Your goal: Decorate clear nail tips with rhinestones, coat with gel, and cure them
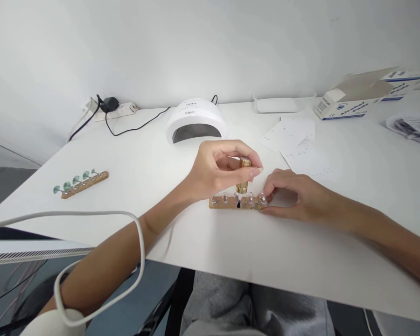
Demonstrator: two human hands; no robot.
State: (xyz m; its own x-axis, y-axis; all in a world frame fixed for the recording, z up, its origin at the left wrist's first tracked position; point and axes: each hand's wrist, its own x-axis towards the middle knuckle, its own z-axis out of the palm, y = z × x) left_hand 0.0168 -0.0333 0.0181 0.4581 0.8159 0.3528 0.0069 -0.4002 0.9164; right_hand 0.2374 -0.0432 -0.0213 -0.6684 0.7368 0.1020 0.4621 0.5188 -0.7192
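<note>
My left hand (219, 170) is closed round a nail polish brush by its shiny gold cap (242, 187). The dark bristles point down among small clear rounded pieces (250, 199) on a light wooden strip (220, 206); whether they touch one I cannot tell. Thumb and fingers of my right hand (301, 196) pinch the right end of this strip, close to the last clear piece. Off to the left, a second wooden strip (87, 185) carries several green disc-like pieces (76, 179) on short stems.
Behind my hands stands a white nail lamp (196, 116), its cord running to a power strip (124, 110). At the back right are a white tray (277, 105), paper sheets (294, 135) and an opened carton (346, 107). A white cable (101, 213) loops over my left forearm.
</note>
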